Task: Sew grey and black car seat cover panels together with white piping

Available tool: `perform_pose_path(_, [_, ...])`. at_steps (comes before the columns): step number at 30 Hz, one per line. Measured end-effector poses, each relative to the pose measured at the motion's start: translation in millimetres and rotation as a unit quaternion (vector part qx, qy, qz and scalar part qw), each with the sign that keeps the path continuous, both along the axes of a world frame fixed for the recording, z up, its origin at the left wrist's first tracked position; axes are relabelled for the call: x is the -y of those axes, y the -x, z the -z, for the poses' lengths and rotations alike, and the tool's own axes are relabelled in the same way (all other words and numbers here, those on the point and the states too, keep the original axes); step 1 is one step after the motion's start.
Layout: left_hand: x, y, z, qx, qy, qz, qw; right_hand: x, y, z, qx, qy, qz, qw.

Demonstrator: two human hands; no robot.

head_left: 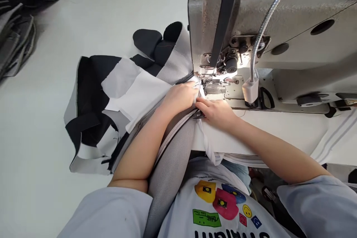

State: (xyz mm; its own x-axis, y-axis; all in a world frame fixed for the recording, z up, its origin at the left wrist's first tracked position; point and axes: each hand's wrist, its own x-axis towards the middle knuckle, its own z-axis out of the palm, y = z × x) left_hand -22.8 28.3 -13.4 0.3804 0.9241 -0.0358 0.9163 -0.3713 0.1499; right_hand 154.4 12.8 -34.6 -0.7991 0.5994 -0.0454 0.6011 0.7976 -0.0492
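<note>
1. Seam feed, I judge, at sewing machine (279, 15) presser foot (205, 81); fabric panel (134, 93) on desk (41, 100), edge at foot.
2. L hand (180, 96) flat, fingers together, pressing panel.
3. R hand (216, 113) pinches panel edge.
4. Next calls for edges kept aligned.

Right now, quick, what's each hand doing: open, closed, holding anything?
Left hand: closed, fingers curled on the white fabric.
Right hand: closed, pinching the grey mesh strip.

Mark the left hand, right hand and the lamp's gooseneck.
left hand (180, 96): head view, back of the hand.
right hand (216, 112): head view, knuckles.
gooseneck (267, 19): head view, middle of the metal hose.
</note>
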Motion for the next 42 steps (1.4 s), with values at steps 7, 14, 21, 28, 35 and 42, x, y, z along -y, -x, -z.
perform_pose_path(7, [-2.9, -0.5, -1.0, 0.004, 0.010, 0.011, 1.000, 0.2, 1.5, 1.8, 0.006, -0.015, 0.000, 1.000])
perform_pose_path(14, [18.8, -16.4, -5.1, -0.017, 0.026, -0.019, 0.999, 15.5, -7.6, 3.0, 0.009, -0.033, -0.016, 0.999])
perform_pose_path(21, [8.8, -20.8, -6.7, -0.006, 0.029, -0.027, 0.999, 10.4, -10.4, 1.1, 0.006, -0.031, 0.018, 0.999])
perform_pose_path(28, [8.7, -27.6, -7.5, -0.037, 0.027, -0.045, 0.998, 5.8, -13.6, 3.4, -0.010, -0.017, 0.029, 0.999])
perform_pose_path(35, [23.4, -32.7, -8.6, -0.074, -0.039, -0.036, 0.996, 5.9, -21.5, 3.5, -0.075, 0.023, 0.064, 0.995])
perform_pose_path(42, [62.0, -41.7, -19.1, -0.119, 0.097, -0.042, 0.987, -5.4, -37.3, -1.4, -0.116, 0.083, 0.068, 0.987])
